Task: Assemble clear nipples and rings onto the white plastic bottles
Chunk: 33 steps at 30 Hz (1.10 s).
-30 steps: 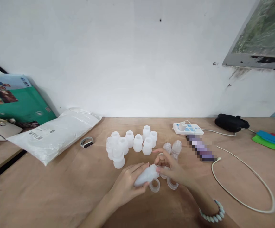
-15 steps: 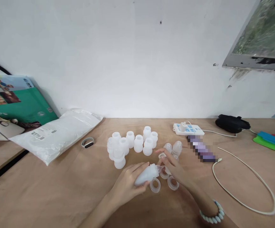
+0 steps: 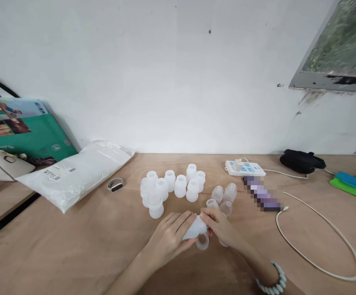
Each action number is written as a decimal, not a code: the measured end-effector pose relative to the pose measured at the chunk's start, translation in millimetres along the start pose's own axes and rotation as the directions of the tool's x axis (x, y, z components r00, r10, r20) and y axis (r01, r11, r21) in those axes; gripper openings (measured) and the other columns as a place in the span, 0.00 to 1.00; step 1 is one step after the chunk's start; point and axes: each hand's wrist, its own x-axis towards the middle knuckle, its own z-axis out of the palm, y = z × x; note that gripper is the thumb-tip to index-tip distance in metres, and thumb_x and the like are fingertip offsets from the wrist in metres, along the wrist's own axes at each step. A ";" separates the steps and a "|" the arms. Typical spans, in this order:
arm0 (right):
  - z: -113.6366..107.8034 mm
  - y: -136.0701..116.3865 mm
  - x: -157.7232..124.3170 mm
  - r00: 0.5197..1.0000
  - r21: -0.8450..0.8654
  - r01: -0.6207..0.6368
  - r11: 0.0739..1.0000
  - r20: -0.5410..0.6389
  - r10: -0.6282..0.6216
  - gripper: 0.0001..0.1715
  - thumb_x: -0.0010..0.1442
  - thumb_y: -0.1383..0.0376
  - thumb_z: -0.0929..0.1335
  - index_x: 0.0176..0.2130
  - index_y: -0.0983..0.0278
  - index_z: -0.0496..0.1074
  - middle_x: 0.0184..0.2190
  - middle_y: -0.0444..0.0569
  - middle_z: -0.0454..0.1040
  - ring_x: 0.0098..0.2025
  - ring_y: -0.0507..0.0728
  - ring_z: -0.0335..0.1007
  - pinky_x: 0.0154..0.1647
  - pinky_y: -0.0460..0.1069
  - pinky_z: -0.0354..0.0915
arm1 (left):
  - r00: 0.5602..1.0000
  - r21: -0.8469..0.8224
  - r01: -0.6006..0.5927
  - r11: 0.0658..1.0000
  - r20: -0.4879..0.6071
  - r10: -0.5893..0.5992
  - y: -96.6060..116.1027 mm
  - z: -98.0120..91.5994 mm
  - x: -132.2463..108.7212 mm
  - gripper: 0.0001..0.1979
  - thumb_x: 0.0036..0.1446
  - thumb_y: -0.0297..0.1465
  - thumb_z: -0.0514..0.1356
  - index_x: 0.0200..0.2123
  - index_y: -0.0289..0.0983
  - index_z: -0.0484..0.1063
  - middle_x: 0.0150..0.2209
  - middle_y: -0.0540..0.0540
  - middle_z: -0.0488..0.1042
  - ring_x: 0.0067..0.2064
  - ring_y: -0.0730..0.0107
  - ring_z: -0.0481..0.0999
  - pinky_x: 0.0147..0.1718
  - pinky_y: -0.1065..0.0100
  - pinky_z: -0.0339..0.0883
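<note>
In the lower centre of the frame, a white bottle (image 3: 191, 231) is held tilted on its side in the left hand (image 3: 169, 234), its fingers wrapped over it. The bottle's right end is met by the right hand (image 3: 218, 224), narrowed at the fingertips; whether anything is pinched there cannot be told. A clear ring (image 3: 202, 247) is seen just below. White containers (image 3: 180, 187) are grouped mid-frame, with clear domed caps (image 3: 230, 192) set to their right.

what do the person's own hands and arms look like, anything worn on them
The left hand and right hand are ungloved. No sleeves show. A bracelet of pale blue-green, rounded beads circles the right forearm; none shows on the left forearm.
</note>
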 end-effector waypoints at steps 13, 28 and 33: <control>12.1 -0.2 -1.1 0.988 0.115 -0.065 0.991 -0.132 0.080 0.25 0.52 0.44 0.71 0.29 0.59 0.59 0.17 0.37 0.63 0.17 0.50 0.59 0.17 0.45 0.53 | 0.998 0.140 -0.035 0.990 -0.049 0.042 2.7 4.3 -3.2 0.23 0.70 0.34 0.53 0.64 0.33 0.58 0.48 0.34 0.80 0.41 0.55 0.82 0.38 0.59 0.77; -52.5 -27.9 7.5 0.880 -0.926 -0.132 0.354 -0.274 -0.388 0.12 0.67 0.59 0.64 0.43 0.64 0.71 0.39 0.58 0.77 0.44 0.66 0.70 0.43 0.57 0.62 | 0.984 0.027 0.074 0.997 -0.163 -0.068 -14.9 8.4 -5.3 0.23 0.68 0.37 0.57 0.63 0.38 0.62 0.49 0.38 0.80 0.45 0.56 0.82 0.40 0.60 0.78; -60.2 -21.9 15.2 0.897 -0.972 -0.106 0.209 -0.184 -0.402 0.06 0.64 0.68 0.66 0.38 0.63 0.74 0.38 0.58 0.78 0.48 0.68 0.69 0.49 0.59 0.58 | 0.980 0.018 0.071 0.997 -0.187 -0.067 -15.5 8.7 -5.3 0.23 0.68 0.38 0.57 0.62 0.38 0.62 0.49 0.38 0.80 0.45 0.55 0.82 0.40 0.60 0.78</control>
